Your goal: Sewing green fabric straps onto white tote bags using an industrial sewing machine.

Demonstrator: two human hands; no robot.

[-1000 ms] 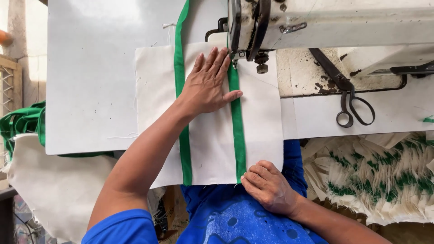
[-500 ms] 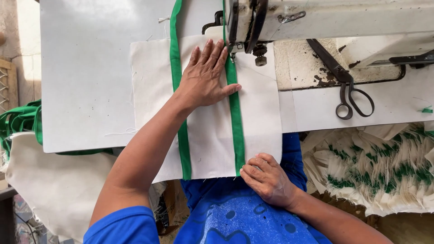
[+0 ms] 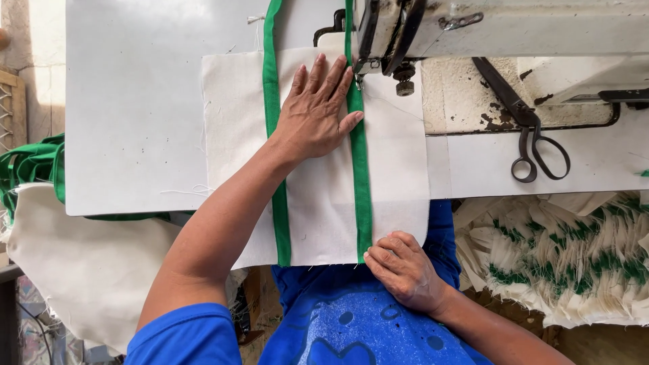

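Observation:
A cream cloth panel [image 3: 230, 115] with two green straps lies on the white sewing table [image 3: 128, 101]. My left hand [image 3: 314, 111] presses flat on the cloth between the left strap [image 3: 272, 81] and the right strap [image 3: 362, 182], fingers spread toward the needle. My right hand [image 3: 402, 270] pinches the near hem of the cloth at the lower end of the right strap. The grey sewing machine head [image 3: 487, 27] stands over the right strap at the top.
Black scissors [image 3: 531, 135] lie on the machine bed to the right. A stack of cream and green cloth pieces [image 3: 568, 257] sits at lower right. More cream cloth [image 3: 74, 270] and green straps [image 3: 30, 169] hang at left, off the table edge.
The cloth and both hands sit slightly further up toward the machine than before; the hold of each hand is the same.

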